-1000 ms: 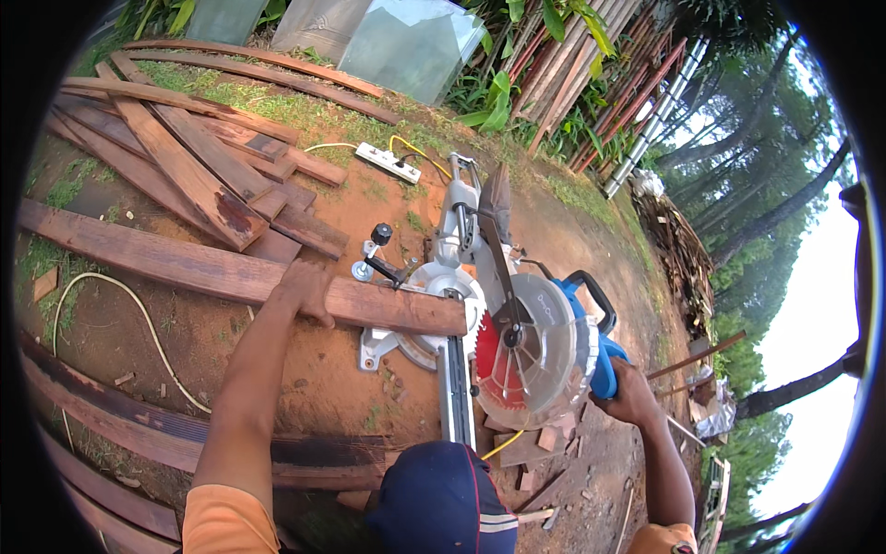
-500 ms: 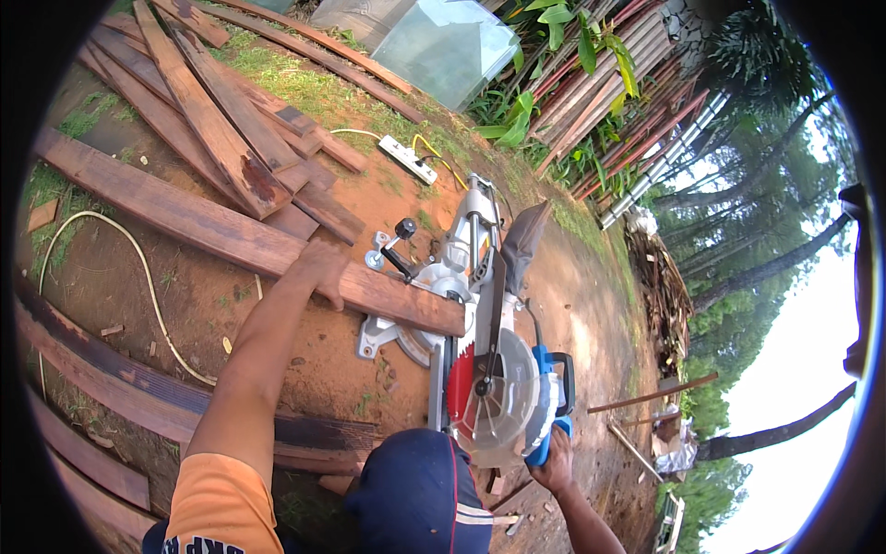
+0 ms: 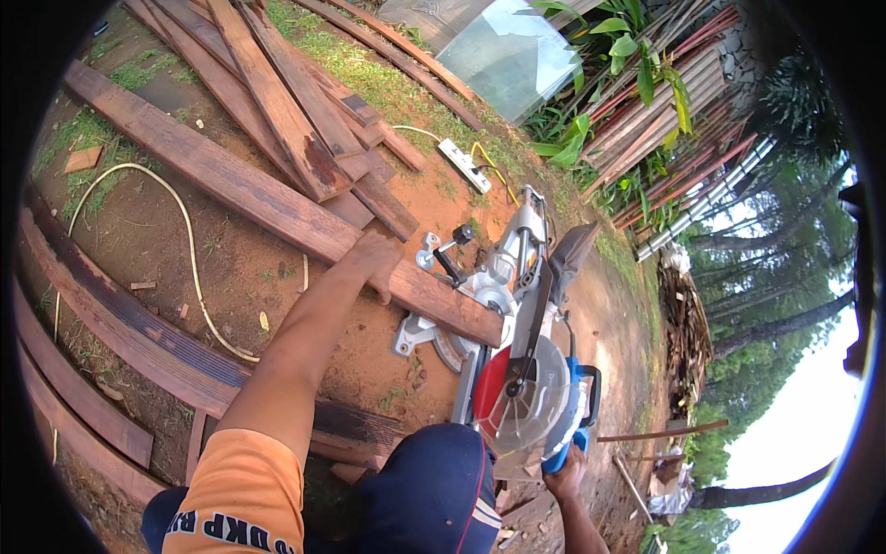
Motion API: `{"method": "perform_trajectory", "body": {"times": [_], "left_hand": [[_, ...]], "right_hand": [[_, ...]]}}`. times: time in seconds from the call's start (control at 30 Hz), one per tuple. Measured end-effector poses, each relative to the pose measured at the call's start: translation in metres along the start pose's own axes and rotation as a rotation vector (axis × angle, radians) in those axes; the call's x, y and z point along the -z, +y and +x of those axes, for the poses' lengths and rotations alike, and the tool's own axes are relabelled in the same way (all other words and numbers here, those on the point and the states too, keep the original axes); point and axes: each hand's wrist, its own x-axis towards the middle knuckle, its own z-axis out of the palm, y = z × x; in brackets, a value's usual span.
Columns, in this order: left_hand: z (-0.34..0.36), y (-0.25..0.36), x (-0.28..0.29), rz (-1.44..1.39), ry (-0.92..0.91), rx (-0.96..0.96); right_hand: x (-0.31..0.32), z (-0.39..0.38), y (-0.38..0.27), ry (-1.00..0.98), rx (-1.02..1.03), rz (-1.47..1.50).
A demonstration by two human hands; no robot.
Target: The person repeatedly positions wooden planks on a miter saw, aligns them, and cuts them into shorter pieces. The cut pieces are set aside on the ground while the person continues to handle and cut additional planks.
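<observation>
A long reddish-brown wooden plank (image 3: 249, 201) lies across the bed of a mitre saw (image 3: 517, 245), its near end beside the red blade (image 3: 489, 386). My left hand (image 3: 374, 262) presses down over the plank, fingers curled round its edge, a little left of the saw. With my right hand (image 3: 567, 475) I grip the blue handle (image 3: 568, 448) of the saw head. A clear guard (image 3: 544, 397) covers much of the blade. The blade's teeth look smeared. The saw's clamp (image 3: 448, 254) stands beside the plank, apart from my left hand.
More planks (image 3: 277, 111) lie piled at the far left, others (image 3: 120, 314) along the near left. A cream cable (image 3: 189, 231) curls over the soil. Behind the saw is a white power strip (image 3: 464, 166). Dark blue striped cloth (image 3: 425, 489) fills the lower middle.
The whole scene has shifted right in the picture as the view turned. Blade teeth that showed sharply are now blurred into a smooth red. Both hands keep their holds.
</observation>
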Motion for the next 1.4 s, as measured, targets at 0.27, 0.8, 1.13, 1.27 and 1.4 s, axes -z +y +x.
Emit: {"method": "perform_trajectory", "body": {"times": [0.27,0.8,1.13,1.27,1.4], "left_hand": [[0.0,0.0,0.002,0.008,-0.02,0.01],[-0.002,0.003,0.003,0.023,0.0,0.017],[-0.002,0.009,-0.003,0.068,0.02,0.096],[-0.002,0.012,-0.003,0.104,-0.037,0.113],[-0.002,0.017,-0.001,0.133,-0.073,0.14]], "right_hand": [[-0.006,0.037,0.005,0.039,0.018,0.048],[-0.018,0.124,0.021,0.026,-0.013,0.044],[0.051,0.153,0.006,0.357,-0.136,0.014],[0.048,0.123,0.031,0.655,-0.172,-0.036],[-0.035,0.065,0.032,0.579,-0.501,0.556]]}}
